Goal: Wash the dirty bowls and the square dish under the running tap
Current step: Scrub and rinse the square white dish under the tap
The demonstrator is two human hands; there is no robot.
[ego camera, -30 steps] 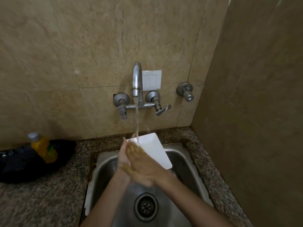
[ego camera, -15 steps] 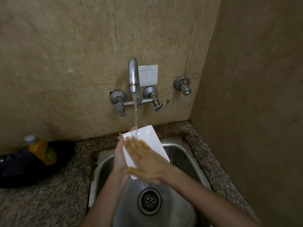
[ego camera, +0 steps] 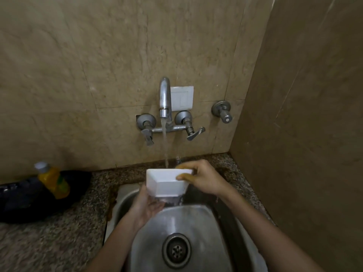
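The speckled stone counter (ego camera: 59, 242) has a metal sink (ego camera: 196, 216) in it. On the left lie a black bundle (ego camera: 23, 201) and a yellow bottle (ego camera: 54, 182).

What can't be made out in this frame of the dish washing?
Head view only.
1. Where the water lands on the square dish: hidden behind its rim.
2. Finger grip of the left hand: covered by the dish.
3. Label of the yellow bottle: blurred.
4. Near side of the sink: cut off by the bottom edge.

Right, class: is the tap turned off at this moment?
No: water streams from the tap onto the square dish, held by the left hand and right hand over the sink.
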